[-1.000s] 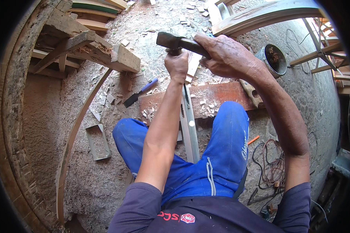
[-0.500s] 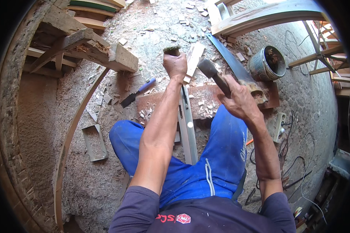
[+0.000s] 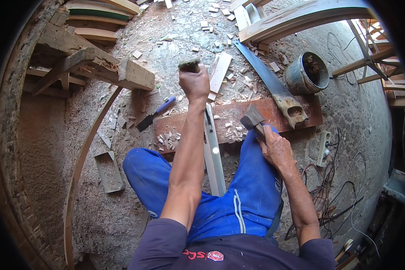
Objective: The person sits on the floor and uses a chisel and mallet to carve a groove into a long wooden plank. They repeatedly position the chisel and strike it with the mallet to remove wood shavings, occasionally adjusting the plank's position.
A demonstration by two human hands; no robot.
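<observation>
Head view: your left hand (image 3: 194,82) is gripping a wood piece (image 3: 189,65) upright, your right hand (image 3: 275,148) is clutching the hatchet (image 3: 253,119), and a glancing chop could be catching your fingers.

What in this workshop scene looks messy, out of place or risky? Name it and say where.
Wood chips litter the reddish plank and floor. A handsaw lies loose across that plank beside the right hand holding a hatchet. Tangled cables sprawl at the right.

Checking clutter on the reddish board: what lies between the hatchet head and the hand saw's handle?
In the head view, only bare board separates the hatchet head from the saw handle; wood chips lie left.
</observation>
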